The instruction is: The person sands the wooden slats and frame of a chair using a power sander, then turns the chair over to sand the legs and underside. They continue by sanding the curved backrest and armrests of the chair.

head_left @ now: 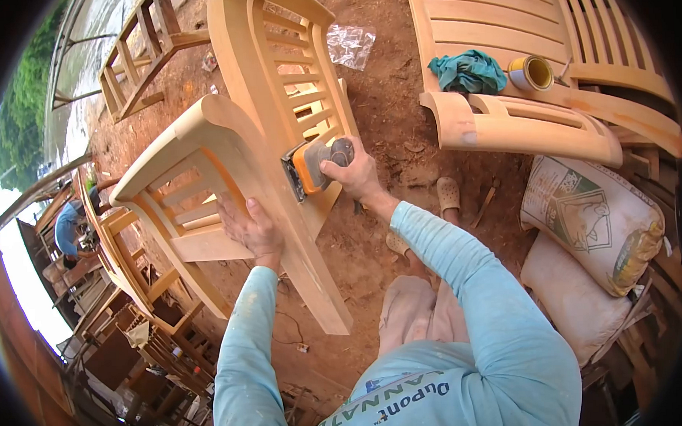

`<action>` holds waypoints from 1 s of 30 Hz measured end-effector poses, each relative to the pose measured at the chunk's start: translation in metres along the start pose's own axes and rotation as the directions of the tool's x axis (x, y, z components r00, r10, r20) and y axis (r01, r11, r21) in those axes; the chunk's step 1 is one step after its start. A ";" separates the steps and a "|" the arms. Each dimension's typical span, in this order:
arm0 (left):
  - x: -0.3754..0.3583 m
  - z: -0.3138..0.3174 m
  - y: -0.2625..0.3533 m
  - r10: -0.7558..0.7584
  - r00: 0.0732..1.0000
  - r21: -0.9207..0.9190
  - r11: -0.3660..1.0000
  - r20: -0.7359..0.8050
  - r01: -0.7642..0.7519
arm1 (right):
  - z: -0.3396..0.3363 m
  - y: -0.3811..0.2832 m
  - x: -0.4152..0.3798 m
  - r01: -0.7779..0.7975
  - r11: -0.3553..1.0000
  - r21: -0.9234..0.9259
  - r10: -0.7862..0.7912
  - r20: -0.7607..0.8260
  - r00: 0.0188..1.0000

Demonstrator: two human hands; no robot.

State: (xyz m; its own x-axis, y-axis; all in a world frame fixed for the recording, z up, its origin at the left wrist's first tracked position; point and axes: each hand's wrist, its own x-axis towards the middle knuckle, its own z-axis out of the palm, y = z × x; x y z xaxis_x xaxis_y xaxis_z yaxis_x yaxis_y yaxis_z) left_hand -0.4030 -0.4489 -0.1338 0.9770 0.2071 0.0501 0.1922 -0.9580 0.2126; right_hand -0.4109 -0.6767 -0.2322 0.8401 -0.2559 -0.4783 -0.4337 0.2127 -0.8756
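A pale, unfinished wooden chair (239,134) with a slatted back lies tipped in front of me on the dirt. My right hand (352,169) is wrapped round an orange and grey electric sander (314,166), whose flat pad is against the side of the chair's frame. My left hand (252,230) lies on the wood to the left, below the curved armrest, with its thumb apart and fingers stretched out. Part of those fingers is hard to make out against the slats.
At the right, a slatted wooden bench (493,31) bears a teal cloth (468,72) and an open tin (530,74). Filled sacks (596,221) lie below it. Other wooden frames (140,54) stand at the left, where another person (69,225) bends. Clear plastic (351,45) lies on the ground.
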 end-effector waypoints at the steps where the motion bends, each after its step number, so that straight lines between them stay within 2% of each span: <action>1: 0.000 0.000 -0.001 -0.001 1.000 0.002 1.000 0.002 0.001 | 0.000 -0.002 -0.002 0.009 1.000 0.015 -0.009 0.000 1.000; 11: 0.000 0.001 0.000 -0.005 1.000 -0.004 1.000 0.004 0.005 | 0.001 0.009 0.001 0.004 1.000 -0.006 -0.004 -0.049 0.999; 14: -0.001 0.000 0.001 -0.003 1.000 -0.001 1.000 0.008 0.003 | -0.001 -0.003 -0.004 -0.004 1.000 0.027 0.003 0.018 1.000; 17: 0.000 0.000 0.002 -0.009 1.000 0.007 1.000 0.007 0.009 | 0.001 -0.004 -0.009 0.042 0.998 0.046 -0.041 -0.020 0.999; 20: 0.001 0.001 -0.001 -0.002 1.000 0.007 1.000 0.002 0.002 | 0.002 0.000 -0.006 0.013 0.997 0.071 -0.011 -0.030 0.999; 30: 0.000 0.001 0.000 -0.016 1.000 0.008 1.000 0.006 0.016 | 0.002 0.000 -0.008 0.028 0.999 0.019 -0.027 -0.040 0.999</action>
State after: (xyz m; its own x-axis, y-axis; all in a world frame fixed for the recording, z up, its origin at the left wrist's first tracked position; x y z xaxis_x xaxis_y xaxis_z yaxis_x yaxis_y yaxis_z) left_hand -0.4032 -0.4495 -0.1346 0.9744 0.2214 0.0405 0.2087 -0.9562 0.2051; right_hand -0.4167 -0.6725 -0.2281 0.8378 -0.2993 -0.4565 -0.4038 0.2231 -0.8872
